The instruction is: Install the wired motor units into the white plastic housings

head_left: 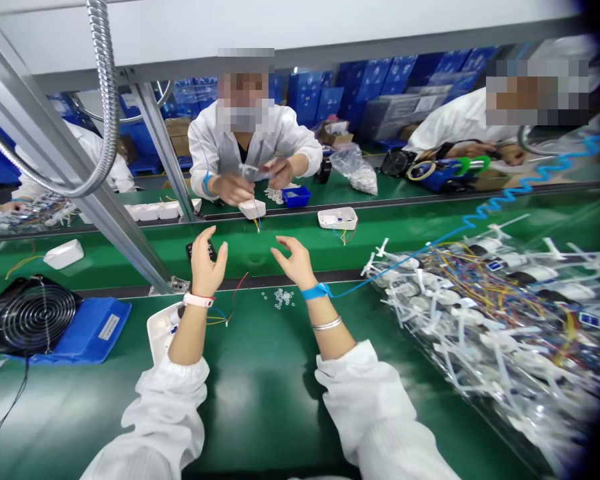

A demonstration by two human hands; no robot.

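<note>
My left hand [207, 262] is raised over the near edge of the green belt, fingers and thumb apart with nothing between them. Behind it a small black object [195, 251] is partly hidden. Under my left forearm lies a white plastic housing [159, 331] with coloured wires, partly covered by the arm. My right hand [294, 261], also empty, hovers with thumb and fingers spread, a blue strap with a coiled cord at its wrist. Between my wrists a small pile of pale rings [281, 297] rests on the green tabletop [260, 387].
A bag of wired parts [460, 300] fills the right side. At left stand a black fan [40, 313] and a blue bin [103, 327]. White housings [337, 218] sit on the belt [260, 250]. A metal post [80, 160] slants at left. A co-worker [253, 147] works opposite.
</note>
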